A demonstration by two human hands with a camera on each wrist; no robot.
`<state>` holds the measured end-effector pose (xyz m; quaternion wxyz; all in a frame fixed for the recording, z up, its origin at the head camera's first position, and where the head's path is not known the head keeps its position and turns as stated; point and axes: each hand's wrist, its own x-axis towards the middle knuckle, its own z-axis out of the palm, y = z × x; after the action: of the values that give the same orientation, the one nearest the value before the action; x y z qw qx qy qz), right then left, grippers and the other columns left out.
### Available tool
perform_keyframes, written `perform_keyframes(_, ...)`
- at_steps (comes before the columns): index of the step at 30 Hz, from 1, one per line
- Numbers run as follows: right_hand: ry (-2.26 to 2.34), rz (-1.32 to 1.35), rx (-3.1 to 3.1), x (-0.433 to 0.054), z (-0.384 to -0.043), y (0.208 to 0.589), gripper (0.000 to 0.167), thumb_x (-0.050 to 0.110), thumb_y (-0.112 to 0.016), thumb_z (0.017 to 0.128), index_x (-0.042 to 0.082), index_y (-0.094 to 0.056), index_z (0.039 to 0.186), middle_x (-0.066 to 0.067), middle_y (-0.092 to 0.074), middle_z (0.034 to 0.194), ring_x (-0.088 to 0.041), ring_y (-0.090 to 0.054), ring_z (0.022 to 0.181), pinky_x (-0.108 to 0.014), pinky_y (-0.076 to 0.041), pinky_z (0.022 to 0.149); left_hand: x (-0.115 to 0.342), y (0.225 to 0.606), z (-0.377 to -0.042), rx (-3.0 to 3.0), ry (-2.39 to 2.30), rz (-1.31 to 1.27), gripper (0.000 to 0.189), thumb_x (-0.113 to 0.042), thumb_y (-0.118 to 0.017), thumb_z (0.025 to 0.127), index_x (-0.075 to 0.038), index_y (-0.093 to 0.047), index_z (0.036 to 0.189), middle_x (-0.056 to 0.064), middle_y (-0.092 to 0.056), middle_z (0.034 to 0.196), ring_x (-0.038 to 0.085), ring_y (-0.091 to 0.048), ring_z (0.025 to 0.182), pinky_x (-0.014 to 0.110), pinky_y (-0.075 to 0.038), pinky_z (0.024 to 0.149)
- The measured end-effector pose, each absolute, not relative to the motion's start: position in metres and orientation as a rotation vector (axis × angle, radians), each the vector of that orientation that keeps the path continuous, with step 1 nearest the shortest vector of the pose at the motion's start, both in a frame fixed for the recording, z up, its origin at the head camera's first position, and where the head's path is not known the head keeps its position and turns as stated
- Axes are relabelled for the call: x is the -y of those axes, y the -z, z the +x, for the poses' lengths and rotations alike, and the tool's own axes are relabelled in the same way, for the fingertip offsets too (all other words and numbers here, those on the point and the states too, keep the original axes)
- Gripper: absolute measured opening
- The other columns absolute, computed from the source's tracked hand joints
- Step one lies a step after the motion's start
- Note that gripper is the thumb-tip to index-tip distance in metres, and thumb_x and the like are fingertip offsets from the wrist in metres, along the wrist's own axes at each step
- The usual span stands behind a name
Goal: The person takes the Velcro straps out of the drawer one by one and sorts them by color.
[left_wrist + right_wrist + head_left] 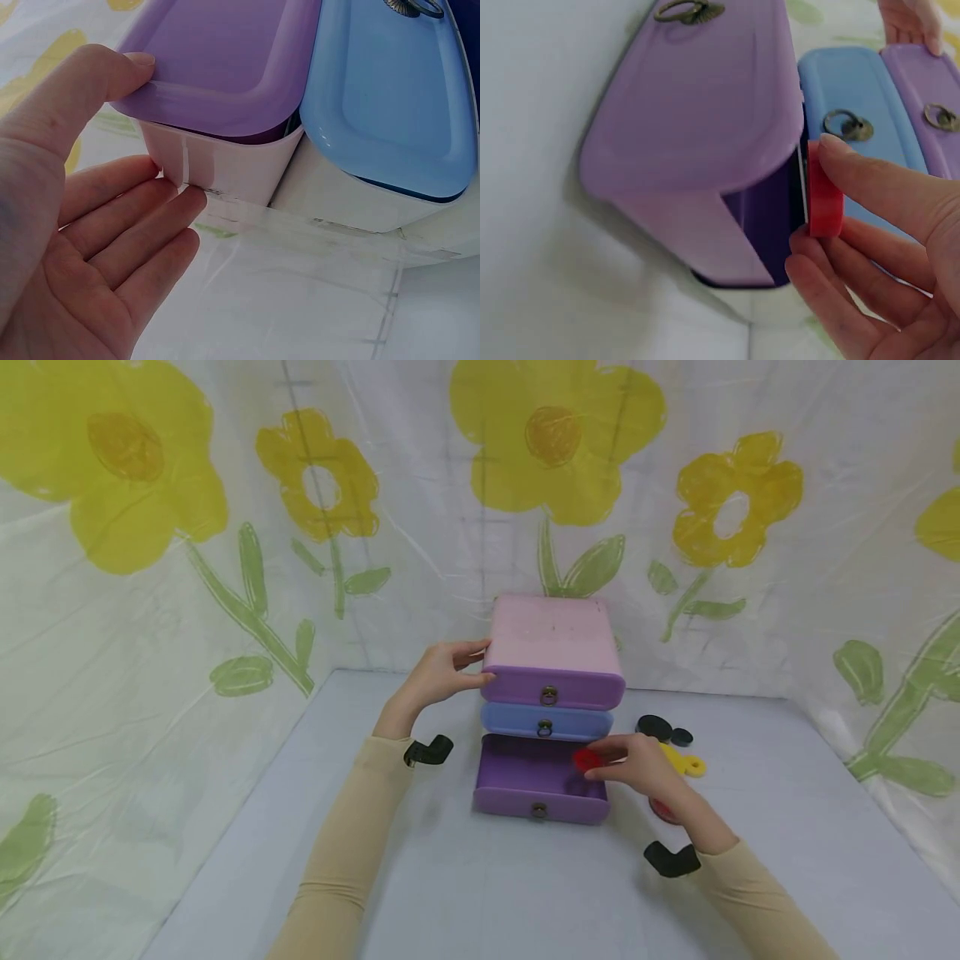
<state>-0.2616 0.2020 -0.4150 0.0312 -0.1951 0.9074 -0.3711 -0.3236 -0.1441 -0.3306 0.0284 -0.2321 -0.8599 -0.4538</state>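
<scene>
A small chest of drawers with a pink top [553, 631] stands on the table. Its top purple drawer [517, 687] and the blue drawer [510, 720] below are closed; the bottom purple drawer [491, 799] is pulled out. My left hand [442, 675] rests at the chest's upper left corner, thumb on the top drawer's front and fairly straight fingers against the pink side [217, 169]. Between thumb and fingers my right hand [637, 764] pinches a red disc [825, 191], thick and round, over the right part of the open drawer. In the right wrist view the disc appears edge-on.
Right of the chest lie a large black disc [654, 727], a smaller black disc [682, 737] and a yellow piece with a ring end [694, 767]. A red round thing [663, 811] is partly hidden under my right wrist. A flowered sheet [420, 568] hangs behind the table.
</scene>
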Motion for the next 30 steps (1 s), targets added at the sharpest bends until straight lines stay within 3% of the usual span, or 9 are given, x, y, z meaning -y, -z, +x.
perform_keyframes(30,0.9,-0.378,-2.985,-0.279,-0.257,0.416,0.055,0.041,-0.079,0.075,0.008,-0.068,0.117,-0.01,-0.071,0.105,-0.027,-0.067,0.096,-0.041,-0.055,0.078,0.143,0.332,-0.325,2.648,1.404,-0.723,0.065,-0.031,-0.077,0.08,-0.016,-0.051,0.138,0.006,-0.053,0.138,0.022,-0.056,0.123,0.038,-0.048,0.099)
